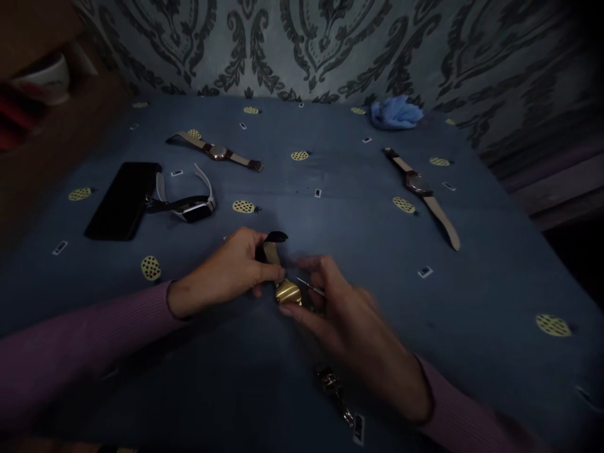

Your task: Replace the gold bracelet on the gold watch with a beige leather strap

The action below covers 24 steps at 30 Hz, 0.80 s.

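Near the middle of the table, a wristwatch with a shiny gold case (pixel 289 292) is held between both hands. My left hand (pixel 238 264) pinches its strap (pixel 272 253) just above the case, and the strap's dark end curls up over the fingers. The thumb of my right hand (pixel 342 311) presses at the lower edge of the case. A thin metal tool (pixel 310 287) lies in the fingers of that hand, its tip pointing left above the case. The lower part of the watch is partly hidden by my right hand.
A metal chain-like band (pixel 334 393) lies near the front edge. On the left are a black phone (pixel 123 201) and a white-strapped smartwatch (pixel 197 211). Two more watches lie at the back left (pixel 218 152) and right (pixel 418 183). A blue crumpled cloth (pixel 396 113) sits by the wall.
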{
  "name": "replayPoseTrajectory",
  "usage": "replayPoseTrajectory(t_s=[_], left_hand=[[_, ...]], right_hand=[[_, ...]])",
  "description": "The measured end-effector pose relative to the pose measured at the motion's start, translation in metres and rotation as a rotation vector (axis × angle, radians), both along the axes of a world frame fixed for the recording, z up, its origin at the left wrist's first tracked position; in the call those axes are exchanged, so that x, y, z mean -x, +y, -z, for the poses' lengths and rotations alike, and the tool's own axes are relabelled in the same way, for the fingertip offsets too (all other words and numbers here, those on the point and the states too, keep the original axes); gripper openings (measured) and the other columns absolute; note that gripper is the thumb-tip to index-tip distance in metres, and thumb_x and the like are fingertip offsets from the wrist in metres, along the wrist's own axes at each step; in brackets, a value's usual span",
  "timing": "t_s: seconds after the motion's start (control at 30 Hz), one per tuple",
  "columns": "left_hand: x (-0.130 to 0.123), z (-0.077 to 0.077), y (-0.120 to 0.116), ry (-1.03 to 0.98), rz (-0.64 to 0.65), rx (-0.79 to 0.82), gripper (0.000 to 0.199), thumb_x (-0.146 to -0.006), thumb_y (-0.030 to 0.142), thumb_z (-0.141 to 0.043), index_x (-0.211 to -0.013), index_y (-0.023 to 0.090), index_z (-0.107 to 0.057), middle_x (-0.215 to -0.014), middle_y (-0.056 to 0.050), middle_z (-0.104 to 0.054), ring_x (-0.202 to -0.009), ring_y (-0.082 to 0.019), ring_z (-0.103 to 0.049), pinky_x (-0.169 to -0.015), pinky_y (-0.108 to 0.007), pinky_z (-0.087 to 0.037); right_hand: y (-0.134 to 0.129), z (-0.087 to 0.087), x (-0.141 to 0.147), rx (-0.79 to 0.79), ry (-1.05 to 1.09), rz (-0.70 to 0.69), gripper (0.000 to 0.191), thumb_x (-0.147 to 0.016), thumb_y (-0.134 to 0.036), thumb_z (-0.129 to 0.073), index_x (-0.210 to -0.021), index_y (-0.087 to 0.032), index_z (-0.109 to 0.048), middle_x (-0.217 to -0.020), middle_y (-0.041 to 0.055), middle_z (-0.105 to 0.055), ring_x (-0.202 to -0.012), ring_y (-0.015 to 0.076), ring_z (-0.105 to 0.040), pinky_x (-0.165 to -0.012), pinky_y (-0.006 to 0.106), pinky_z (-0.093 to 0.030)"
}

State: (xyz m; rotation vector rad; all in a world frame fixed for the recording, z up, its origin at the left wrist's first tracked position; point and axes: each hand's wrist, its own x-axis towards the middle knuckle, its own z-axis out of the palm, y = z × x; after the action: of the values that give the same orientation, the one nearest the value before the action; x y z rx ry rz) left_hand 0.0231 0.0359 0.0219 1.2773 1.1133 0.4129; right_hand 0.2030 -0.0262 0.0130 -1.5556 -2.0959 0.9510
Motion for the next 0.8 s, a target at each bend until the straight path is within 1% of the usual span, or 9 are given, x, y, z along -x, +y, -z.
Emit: replayPoseTrajectory(t_s=[0.17, 0.27, 0.33, 0.43, 0.5, 0.57, 0.67, 0.73, 0.8], left_hand=[[0.001, 0.002, 0.0, 0.017, 0.004, -0.012, 0.014, -0.07, 0.011, -0.066, -0.061, 0.013, -0.056, -0.054, 0.005, -0.054, -0.042, -0.006, -0.049, -0.037, -0.015, -0.041], [0.0, 0.002, 0.001, 0.003, -0.002, -0.006, 0.015, -0.069, 0.01, -0.065, -0.059, 0.013, -0.055, -0.053, 0.005, -0.053, -0.041, -0.005, -0.048, -0.036, -0.014, -0.041], [-0.001, 0.001, 0.001, -0.004, -0.004, -0.006, 0.015, -0.07, 0.009, -0.065, -0.059, 0.013, -0.054, -0.053, 0.005, -0.053, -0.041, -0.005, -0.048, -0.036, -0.014, -0.041], [-0.001, 0.0, 0.001, -0.02, -0.003, 0.005, 0.014, -0.069, 0.009, -0.066, -0.06, 0.013, -0.056, -0.053, 0.005, -0.053, -0.041, -0.005, -0.048, -0.036, -0.014, -0.042], [-0.001, -0.001, 0.001, -0.051, -0.004, 0.02, 0.011, -0.068, 0.009, -0.067, -0.062, 0.012, -0.058, -0.054, 0.006, -0.054, -0.043, -0.005, -0.049, -0.036, -0.013, -0.041], [-0.001, -0.001, 0.0, -0.073, -0.006, 0.031, 0.01, -0.068, 0.008, -0.067, -0.064, 0.012, -0.06, -0.055, 0.006, -0.055, -0.044, -0.005, -0.049, -0.036, -0.012, -0.042], [-0.001, -0.002, 0.0, -0.059, -0.017, 0.036, 0.013, -0.069, 0.005, -0.064, -0.061, 0.012, -0.058, -0.052, 0.006, -0.054, -0.041, -0.004, -0.048, -0.035, -0.012, -0.041], [-0.002, -0.003, 0.0, -0.036, -0.017, 0.036, 0.017, -0.07, 0.002, -0.063, -0.058, 0.012, -0.057, -0.049, 0.007, -0.053, -0.039, -0.004, -0.047, -0.035, -0.012, -0.04], [-0.002, -0.004, 0.001, -0.021, -0.014, 0.034, 0.02, -0.07, 0.001, -0.062, -0.055, 0.012, -0.055, -0.047, 0.007, -0.051, -0.038, -0.004, -0.046, -0.035, -0.012, -0.04]], right_hand=[[-0.002, -0.005, -0.005, 0.138, 0.385, 0.123, 0.012, -0.093, -0.028, -0.046, -0.104, -0.022, -0.048, -0.076, -0.001, -0.06, -0.058, 0.0111, -0.056, -0.053, 0.024, -0.046], [0.002, -0.007, -0.01, 0.397, 0.707, 0.215, 0.006, -0.089, -0.026, -0.055, -0.086, -0.02, -0.056, -0.074, -0.0013, -0.064, -0.049, 0.006, -0.052, -0.046, 0.018, -0.044], [0.004, -0.01, -0.014, 0.57, 0.87, 0.282, 0.009, -0.086, -0.027, -0.061, -0.082, -0.019, -0.063, -0.075, 0.0014, -0.07, -0.05, 0.0061, -0.058, -0.046, 0.016, -0.047], [0.002, -0.016, -0.02, 0.628, 1.03, 0.326, 0.02, -0.082, -0.033, -0.07, -0.098, -0.02, -0.072, -0.099, 0.0086, -0.076, -0.092, 0.018, -0.072, -0.076, 0.024, -0.059], [-0.002, -0.019, -0.022, 0.569, 1.103, 0.251, 0.035, -0.076, -0.038, -0.076, -0.108, -0.024, -0.072, -0.116, 0.009, -0.072, -0.117, 0.0247, -0.063, -0.094, 0.032, -0.055], [-0.006, -0.02, -0.022, 0.504, 1.117, 0.201, 0.048, -0.069, -0.037, -0.082, -0.114, -0.028, -0.07, -0.126, 0.0069, -0.067, -0.127, 0.0276, -0.054, -0.101, 0.036, -0.051], [-0.009, -0.021, -0.017, 0.453, 1.044, 0.27, 0.04, -0.07, -0.028, -0.083, -0.109, -0.03, -0.072, -0.119, 0.0045, -0.072, -0.117, 0.0255, -0.063, -0.095, 0.033, -0.056], [-0.01, -0.02, -0.011, 0.437, 1.001, 0.338, 0.023, -0.078, -0.029, -0.077, -0.101, -0.028, -0.074, -0.104, 0.0041, -0.077, -0.093, 0.0203, -0.074, -0.082, 0.027, -0.061], [-0.01, -0.017, -0.003, 0.408, 0.991, 0.389, 0.015, -0.085, -0.034, -0.07, -0.095, -0.024, -0.073, -0.09, 0.0039, -0.079, -0.075, 0.0164, -0.076, -0.072, 0.023, -0.062]])
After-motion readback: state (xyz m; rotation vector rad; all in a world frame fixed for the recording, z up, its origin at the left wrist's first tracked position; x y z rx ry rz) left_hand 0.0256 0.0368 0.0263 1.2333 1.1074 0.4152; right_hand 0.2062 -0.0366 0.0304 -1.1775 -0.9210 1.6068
